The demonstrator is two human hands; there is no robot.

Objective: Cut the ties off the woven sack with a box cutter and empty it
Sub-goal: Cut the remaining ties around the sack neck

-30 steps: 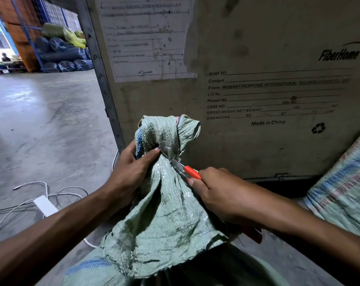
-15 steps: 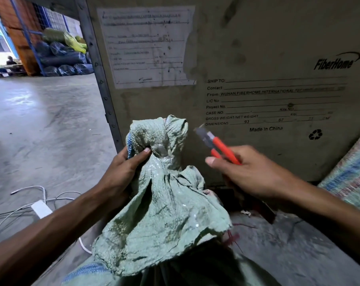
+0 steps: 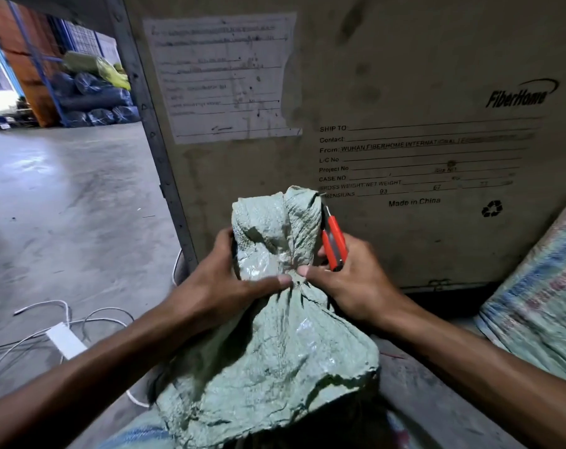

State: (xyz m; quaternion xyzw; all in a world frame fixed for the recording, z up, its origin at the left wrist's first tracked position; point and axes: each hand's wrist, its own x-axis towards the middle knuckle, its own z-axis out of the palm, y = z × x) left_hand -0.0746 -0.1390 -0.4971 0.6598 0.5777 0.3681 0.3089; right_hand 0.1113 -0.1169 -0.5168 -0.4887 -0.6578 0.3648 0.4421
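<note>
**Both hands at the sack's bunched neck, cutter held alongside**

Green woven sack (image 3: 268, 351) standing upright on the concrete floor (image 3: 64, 205), directly in front of a big printed crate (image 3: 405, 76), its gathered top sticking straight up. Long axis of that bunched neck near vertical, with the pinch point at its base, right between the two thumbs.

Left hand (image 3: 223, 286) wrapped round the left side of the neck, thumb pressed across the front at the pinch; closed on the sack cloth. Right hand (image 3: 349, 283) closed on the neck's right side, thumb meeting the left one, and carrying the red box cutter (image 3: 335, 243) against the palm and fingers at the same time. Cutter pointing up and slightly left, lying nearly parallel to the neck and just beside it; blade end hidden behind the folded cloth, so impossible to say whether extended.

No tie plainly visible; possibly buried in the folds at the pinch, or already gone. Judging by the two-handed grip, probably pulling the mouth open or feeling for a remaining tie. Either way, the working spot sits equally near both hands, with the cutter hand needing only a short turn inward to reach it.

White cables (image 3: 48, 322) loose on the floor to the left, a second striped sack (image 3: 541, 303) at right; neither involved.
</note>
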